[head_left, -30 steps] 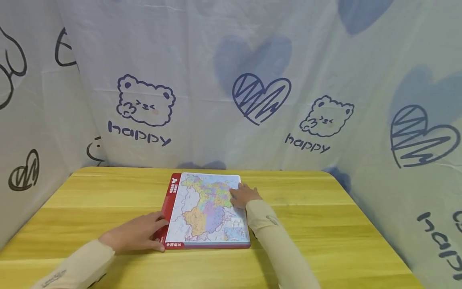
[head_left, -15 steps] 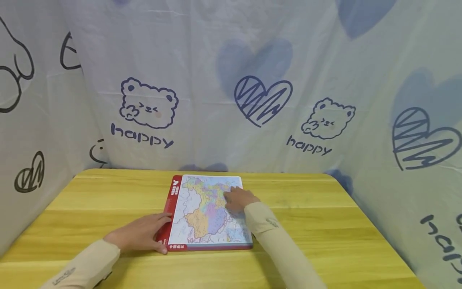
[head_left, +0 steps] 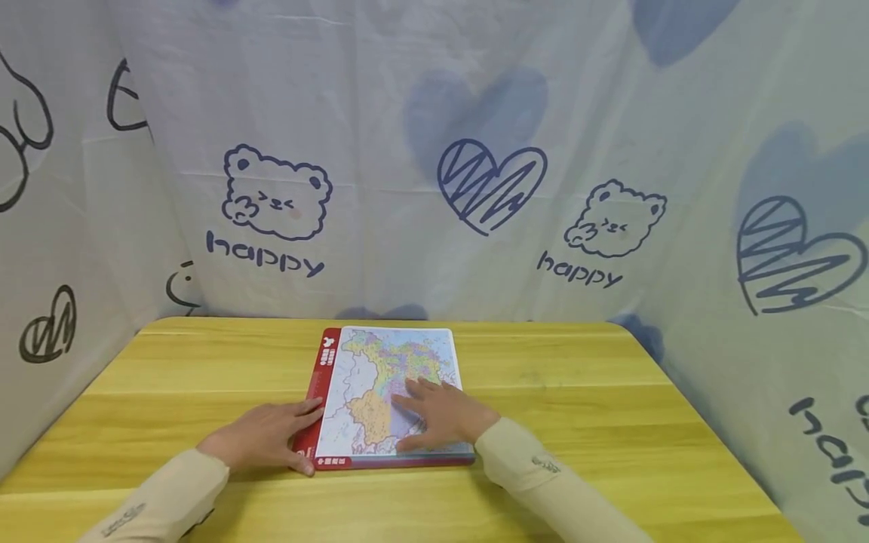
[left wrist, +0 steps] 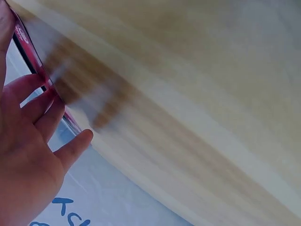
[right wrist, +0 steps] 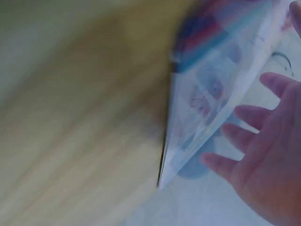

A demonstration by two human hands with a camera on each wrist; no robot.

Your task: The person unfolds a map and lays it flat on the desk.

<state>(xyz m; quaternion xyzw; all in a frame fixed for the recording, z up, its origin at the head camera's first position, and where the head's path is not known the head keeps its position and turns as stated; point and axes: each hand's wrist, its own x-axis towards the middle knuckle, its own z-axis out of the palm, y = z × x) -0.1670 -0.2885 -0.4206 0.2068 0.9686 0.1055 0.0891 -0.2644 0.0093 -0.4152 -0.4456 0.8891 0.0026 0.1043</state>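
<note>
A flat map puzzle board [head_left: 380, 362] with a red left border lies on the yellow wooden table [head_left: 584, 422]. My left hand [head_left: 261, 441] rests flat with straight fingers against the board's red near-left edge [left wrist: 44, 77]. My right hand [head_left: 441, 422] lies spread and flat on the near right part of the map, fingers pointing left. In the right wrist view, which is blurred, the right hand's fingers [right wrist: 254, 136] stand spread beside the board [right wrist: 216, 94]. Neither hand holds anything.
A white cloth [head_left: 434, 151] printed with bears, hearts and "happy" walls in the table at the back and both sides. Bare tabletop lies to the left [head_left: 170, 369] and right of the board.
My right hand has slid from the far right part of the map back toward the near edge and spread flat. The left hand has stayed at the red border.
</note>
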